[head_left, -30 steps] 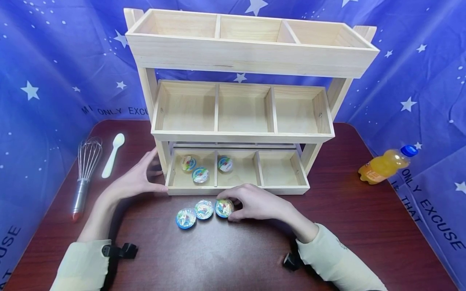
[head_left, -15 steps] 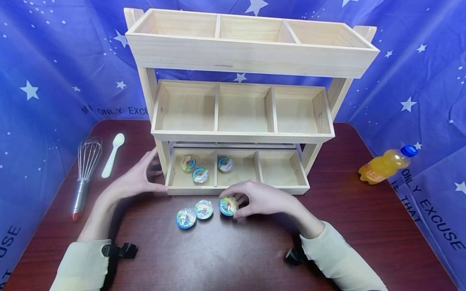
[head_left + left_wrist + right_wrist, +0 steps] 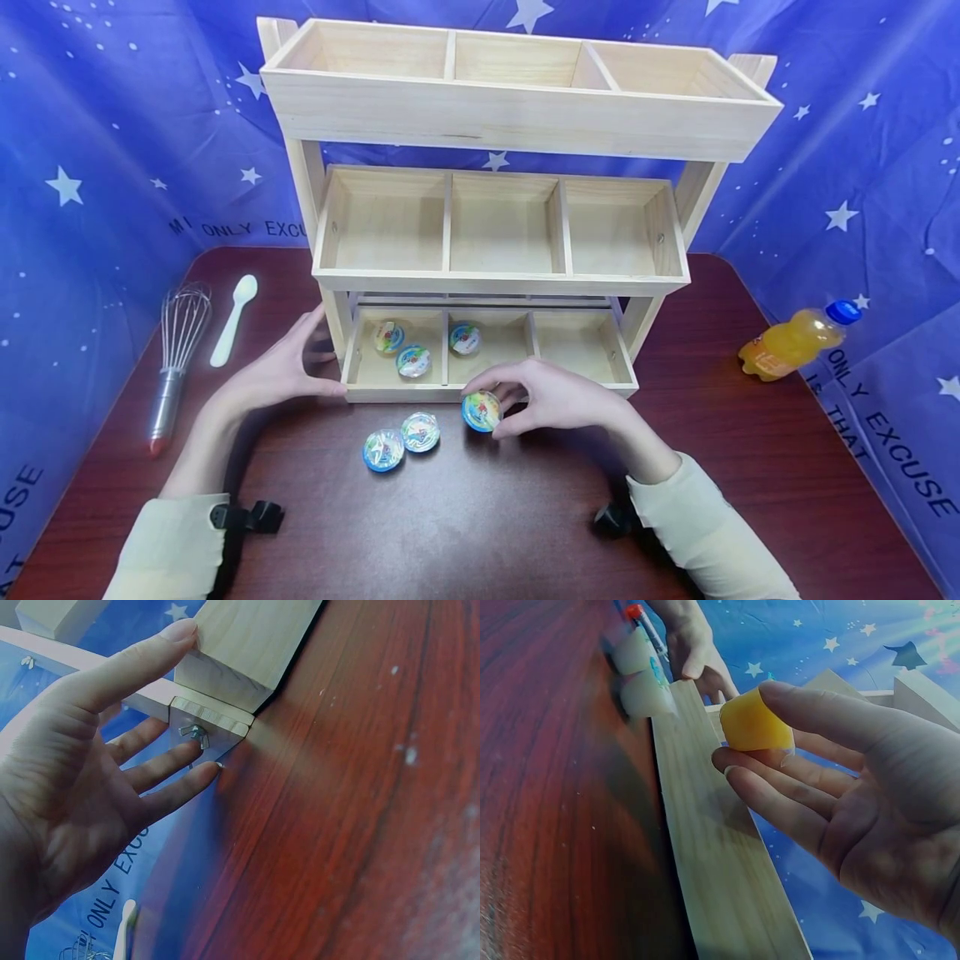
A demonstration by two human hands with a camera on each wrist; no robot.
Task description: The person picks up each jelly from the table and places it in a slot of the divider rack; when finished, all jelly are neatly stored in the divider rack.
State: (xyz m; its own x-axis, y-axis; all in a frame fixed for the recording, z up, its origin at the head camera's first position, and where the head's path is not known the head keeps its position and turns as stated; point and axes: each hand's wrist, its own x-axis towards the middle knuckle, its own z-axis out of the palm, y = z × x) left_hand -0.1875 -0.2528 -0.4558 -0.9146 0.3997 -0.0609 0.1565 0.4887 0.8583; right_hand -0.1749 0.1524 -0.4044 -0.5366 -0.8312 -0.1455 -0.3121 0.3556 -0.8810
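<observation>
My right hand (image 3: 558, 400) pinches a jelly cup (image 3: 481, 412) by its sides between thumb and fingers, in front of the bottom tier of a wooden rack (image 3: 495, 396). In the right wrist view the cup (image 3: 754, 724) is yellow and clear of the table. Two pale jelly cups, one left (image 3: 383, 451) and one right (image 3: 420, 432), stand together on the table. Inside the bottom tier, two cups (image 3: 412, 362) lie in the left compartment and one cup (image 3: 464, 338) in the middle. My left hand (image 3: 82, 765) spreads its fingers at the rack's lower left end, thumb on the tray's corner.
The rack's middle tier (image 3: 498, 283) and top tier (image 3: 517, 112) overhang the bottom one. A whisk (image 3: 172, 367) and a white spoon (image 3: 234, 321) lie at the left. An orange drink bottle (image 3: 795, 342) lies at the right, by the starry blue curtain (image 3: 847, 167).
My right hand has lifted the yellow jelly cup away from the two pale ones, moving it right and toward the rack. The left hand stays where it was.
</observation>
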